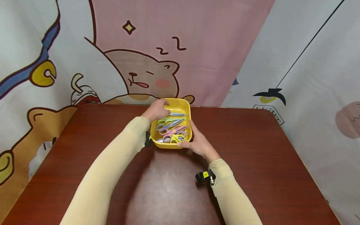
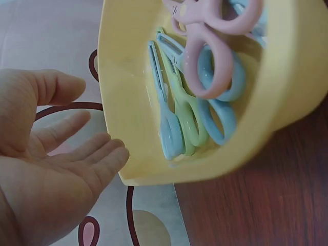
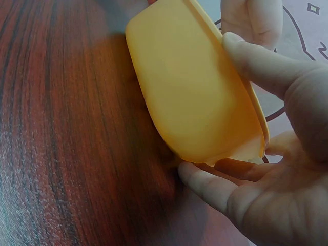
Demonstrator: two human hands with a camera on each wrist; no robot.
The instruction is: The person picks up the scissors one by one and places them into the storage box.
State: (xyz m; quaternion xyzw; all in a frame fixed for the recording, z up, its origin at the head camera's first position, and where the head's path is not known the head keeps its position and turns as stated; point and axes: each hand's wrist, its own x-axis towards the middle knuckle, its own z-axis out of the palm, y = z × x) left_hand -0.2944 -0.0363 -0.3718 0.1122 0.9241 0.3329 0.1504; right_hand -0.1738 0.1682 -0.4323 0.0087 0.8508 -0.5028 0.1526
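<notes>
I am looking down at my two hands on either side of a yellow plastic tray that sits toward the far edge of a dark red-brown wooden table. The tray is a rounded rectangle, and its long axis runs straight away from me.

My left hand rests at the tray's far left corner, over the rim. In the left wrist view its fingers are straight and loosely spread, lying alongside the outer wall with the fingertips right at the rim; I cannot tell whether they press against it.

My right hand is at the tray's near right corner. In the right wrist view the thumb lies along the top rim while the other fingers reach underneath the base, so this hand pinches the tray's edge between thumb and fingers. From that camera the corner looks tipped up off the table.

So the tray lies directly between my hands, left hand farther, right hand nearer to my body.

Inside the tray lies a loose pile of small children's scissors with pastel plastic handles: green, blue, pink, purple and yellow. They overlap one another, mostly slanting across the tray.

A cartoon-printed cloth backdrop hangs behind the table.
</notes>
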